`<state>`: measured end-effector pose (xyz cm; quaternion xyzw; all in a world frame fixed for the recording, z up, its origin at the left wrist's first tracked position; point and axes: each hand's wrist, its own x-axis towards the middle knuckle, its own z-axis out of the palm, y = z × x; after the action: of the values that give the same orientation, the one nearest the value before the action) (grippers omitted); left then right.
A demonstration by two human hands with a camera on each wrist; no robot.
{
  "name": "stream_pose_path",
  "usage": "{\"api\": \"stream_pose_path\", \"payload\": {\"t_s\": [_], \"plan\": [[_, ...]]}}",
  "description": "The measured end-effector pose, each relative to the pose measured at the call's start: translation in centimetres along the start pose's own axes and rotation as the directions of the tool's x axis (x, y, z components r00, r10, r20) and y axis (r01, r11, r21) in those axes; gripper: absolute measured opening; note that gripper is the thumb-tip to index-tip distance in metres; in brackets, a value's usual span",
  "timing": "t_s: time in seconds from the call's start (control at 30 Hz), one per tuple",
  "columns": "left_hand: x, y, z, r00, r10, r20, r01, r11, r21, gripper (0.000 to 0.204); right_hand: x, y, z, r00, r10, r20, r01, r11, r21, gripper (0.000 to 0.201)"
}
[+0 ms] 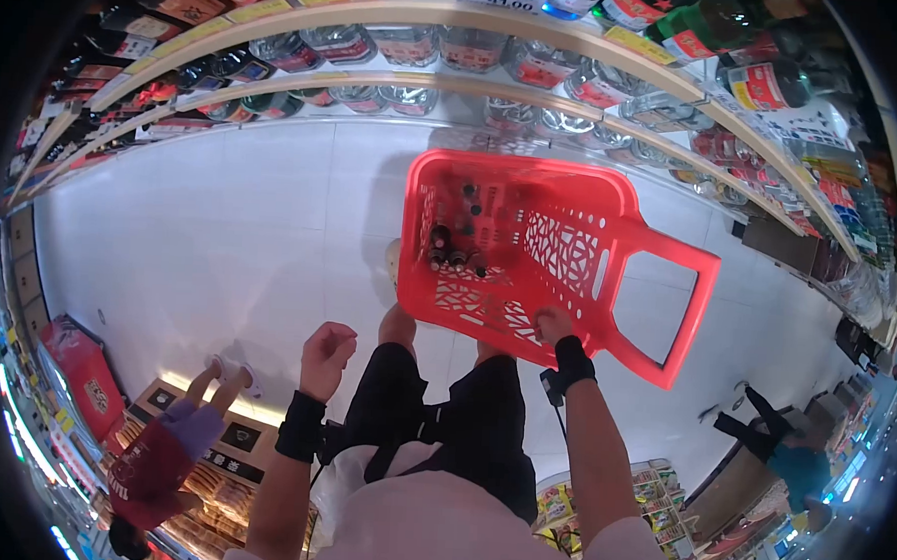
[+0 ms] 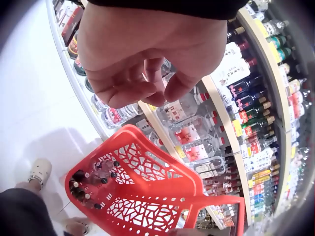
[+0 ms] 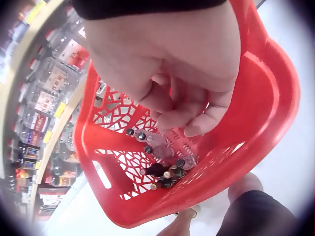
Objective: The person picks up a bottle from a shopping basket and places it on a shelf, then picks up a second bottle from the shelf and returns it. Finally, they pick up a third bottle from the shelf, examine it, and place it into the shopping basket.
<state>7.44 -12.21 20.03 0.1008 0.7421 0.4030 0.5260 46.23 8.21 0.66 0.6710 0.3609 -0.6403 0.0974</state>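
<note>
- Head view: bottles point(image 1: 457, 259) lay in basket point(image 1: 625, 246), 10 o'clock from right hand point(image 1: 554, 326) (nearer), 2 o'clock from left hand point(image 1: 326, 361).
- Both hands' fingers curled loosely, held nothing visible.

Basket mouth: the red plastic shopping basket point(image 1: 519, 163) gaped upward, leaving entry inside its rim; the right hand point(image 1: 557, 325) hung over the near side.
Basket bottom: clustered bottles point(image 3: 157, 169) obstructed one end.
Handle: the loop handle point(image 1: 695, 316) framed a gap a hand could pass through.
Left side: the floor point(image 1: 262, 192) offered room.
Near side: the person's knees point(image 1: 398, 325) stood close.
Far side: bottle-lined shelves point(image 1: 430, 14) blocked passage.
</note>
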Motion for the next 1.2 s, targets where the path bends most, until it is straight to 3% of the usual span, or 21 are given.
{"api": "stream_pose_path", "payload": {"t_s": [0.1, 0.2, 0.33, 0.4, 0.5, 0.7, 0.8, 0.9, 1.0, 1.1, 1.2], "plan": [[1.4, -2.0, 1.3, 1.0, -0.021, 0.01, 0.021, 1.0, -0.012, 0.007, 3.6, -0.6, 0.8, 1.0, 0.003, 0.031, 0.0, 0.995, -0.096, 0.019], [2.6, -3.3, 2.9, 0.998, -0.06, -0.002, 0.06, 0.996, -0.068, 0.007, 6.6, -2.1, 2.2, 0.996, -0.072, 0.061, 0.086, 0.958, -0.273, 0.016], [3.6, -5.5, 4.1, 0.989, -0.146, 0.016, 0.147, 0.979, -0.143, 0.009, 12.8, -2.8, 4.4, 0.948, -0.318, 0.013, 0.28, 0.812, -0.512, 0.022], [4.1, -6.9, 4.1, 0.985, -0.167, 0.038, 0.171, 0.974, -0.151, 0.008, 13.7, -5.0, 6.0, 0.855, -0.519, -0.014, 0.386, 0.653, -0.652, 0.026], [5.1, -8.0, 3.5, 0.981, -0.191, 0.036, 0.195, 0.969, -0.154, 0.008, 15.3, -9.0, 9.0, 0.9, -0.433, -0.055, 0.272, 0.654, -0.706, 0.033], [7.1, -9.1, 1.5, 0.967, -0.254, -0.023, 0.249, 0.96, -0.13, 0.008, 21.9, -13.5, 13.8, 0.845, -0.534, -0.033, 0.251, 0.45, -0.857, 0.043], [7.4, -10.1, 0.2, 0.964, -0.265, -0.015, 0.259, 0.952, -0.165, 0.008, 22.4, -17.0, 16.7, 0.86, -0.489, -0.145, 0.053, 0.368, -0.928, 0.047], [7.8, -11.3, -0.9, 0.957, -0.289, -0.024, 0.278, 0.937, -0.212, 0.008, 26.4, -16.5, 18.8, 0.836, -0.528, -0.148, 0.035, 0.321, -0.946, 0.047], [8.5, -12.0, -1.4, 0.949, -0.314, -0.016, 0.3, 0.919, -0.254, 0.009, 29.5, -16.6, 19.7, 0.889, -0.423, -0.173, 0.011, 0.398, -0.917, 0.047], [9.5, -12.0, -1.2, 0.954, -0.3, -0.01, 0.286, 0.919, -0.273, 0.01, 32.9, -15.8, 20.2, 0.883, -0.389, -0.263, -0.079, 0.428, -0.9, 0.045], [10.4, -11.0, -1.1, 0.964, -0.267, 0.003, 0.26, 0.936, -0.239, 0.01, 31.6, -17.0, 19.3, 0.899, -0.414, -0.139, 0.025, 0.366, -0.93, 0.042]]}}
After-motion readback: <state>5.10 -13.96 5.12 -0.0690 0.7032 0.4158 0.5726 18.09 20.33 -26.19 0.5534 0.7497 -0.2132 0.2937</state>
